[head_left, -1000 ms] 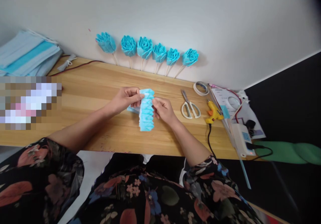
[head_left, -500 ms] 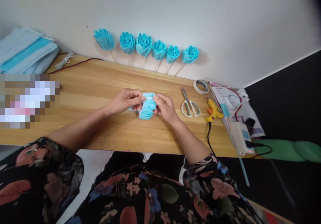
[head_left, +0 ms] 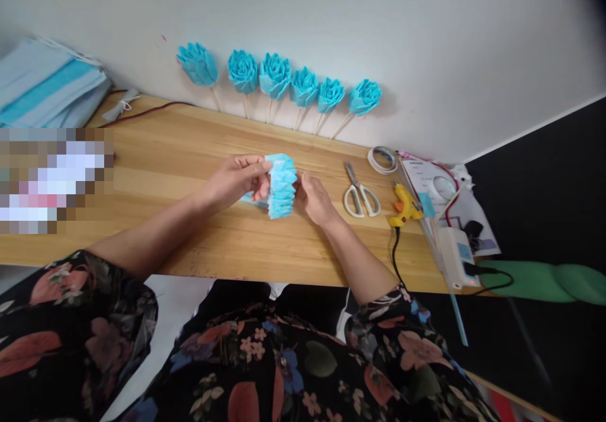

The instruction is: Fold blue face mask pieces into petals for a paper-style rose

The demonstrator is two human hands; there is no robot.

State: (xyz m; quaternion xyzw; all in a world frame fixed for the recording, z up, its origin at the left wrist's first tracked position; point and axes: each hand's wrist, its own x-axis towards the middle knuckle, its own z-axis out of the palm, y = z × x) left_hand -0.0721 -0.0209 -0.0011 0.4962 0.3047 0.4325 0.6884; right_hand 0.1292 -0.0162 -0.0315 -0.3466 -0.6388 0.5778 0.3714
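Centrally, pleated blue strip [head_left: 283,188], pinched by left fingers [head_left: 258,169], right fingers [head_left: 307,185] alongside.

I count six blue flowers [head_left: 275,76] on six sticks [head_left: 341,126], one pleated strip [head_left: 283,188], one left hand [head_left: 237,179] and one right hand [head_left: 316,200]. There's one pair of scissors [head_left: 353,185], one yellow glue gun [head_left: 406,206] and at least one tape roll [head_left: 374,164].
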